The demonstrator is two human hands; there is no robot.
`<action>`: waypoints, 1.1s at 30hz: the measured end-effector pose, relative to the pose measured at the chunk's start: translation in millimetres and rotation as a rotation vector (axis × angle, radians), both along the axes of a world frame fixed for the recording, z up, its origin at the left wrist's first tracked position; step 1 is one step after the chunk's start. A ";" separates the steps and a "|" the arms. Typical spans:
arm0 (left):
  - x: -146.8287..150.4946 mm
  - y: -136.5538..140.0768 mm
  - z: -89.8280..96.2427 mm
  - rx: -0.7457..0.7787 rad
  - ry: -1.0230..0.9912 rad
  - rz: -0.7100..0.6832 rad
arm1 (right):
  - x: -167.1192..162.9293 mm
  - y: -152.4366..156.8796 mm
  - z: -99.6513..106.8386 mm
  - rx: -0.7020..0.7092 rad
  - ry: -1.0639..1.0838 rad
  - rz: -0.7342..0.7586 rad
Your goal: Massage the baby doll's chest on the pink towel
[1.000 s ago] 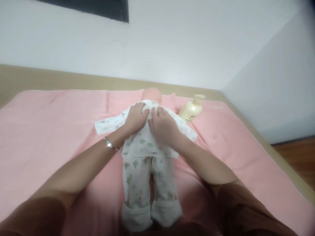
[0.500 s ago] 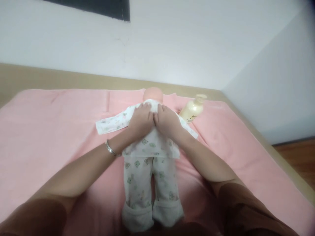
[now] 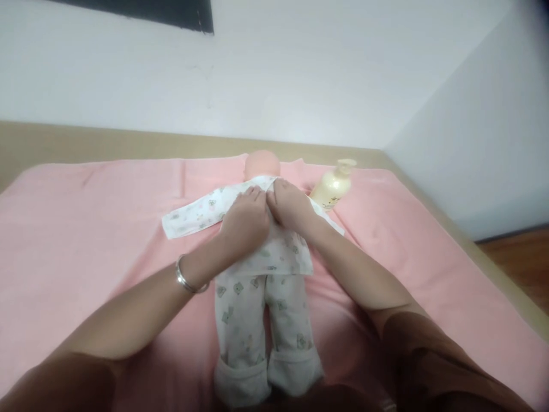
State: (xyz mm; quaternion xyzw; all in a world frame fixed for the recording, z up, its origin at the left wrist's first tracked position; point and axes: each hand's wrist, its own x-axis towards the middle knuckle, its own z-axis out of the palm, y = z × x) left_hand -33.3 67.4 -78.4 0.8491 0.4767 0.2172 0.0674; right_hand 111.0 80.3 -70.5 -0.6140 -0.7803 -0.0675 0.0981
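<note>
A doll (image 3: 262, 165) lies stretched out with its bald head at the far end. It wears a white printed baby shirt (image 3: 278, 260) and matching trousers (image 3: 242, 320) with folded cuffs. My left hand (image 3: 247, 220), with a silver bangle at the wrist, has its fingers curled on the shirt's upper middle. Close beside it my right hand (image 3: 291, 209) pinches the shirt just below the neck. What lies between the fingertips is mostly hidden by the hands. One sleeve reaches out to the left; the other is partly behind my right wrist.
A pink sheet (image 3: 86, 229) with creases covers the padded surface under the doll. Right of the doll's shoulder a cream pump bottle (image 3: 334, 186) leans at a tilt. A tan edge (image 3: 128, 137) runs along the white wall (image 3: 278, 74), and a wooden floor (image 3: 521, 263) shows at the right.
My left hand has shifted slightly down and its fingertips have drawn back from the neckline. The right hand stays near the collar, more tightly curled. The view has shifted a little.
</note>
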 end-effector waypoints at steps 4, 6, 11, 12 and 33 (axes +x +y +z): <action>-12.4 36.0 3.5 -0.174 -0.097 0.123 | -13.6 -24.5 0.2 0.047 -0.085 0.028; -16.5 48.7 -0.4 -0.194 -0.136 0.170 | -17.0 -29.7 1.1 0.057 -0.092 0.043; -9.2 33.6 -14.2 -0.013 -0.085 0.135 | -6.7 -6.2 0.5 -0.035 0.095 -0.006; -6.1 25.8 -15.5 0.035 -0.066 0.105 | -3.8 0.5 0.2 -0.060 0.144 -0.031; -13.1 47.1 -20.1 -0.133 -0.244 0.211 | -6.4 7.1 -14.9 0.009 0.283 -0.054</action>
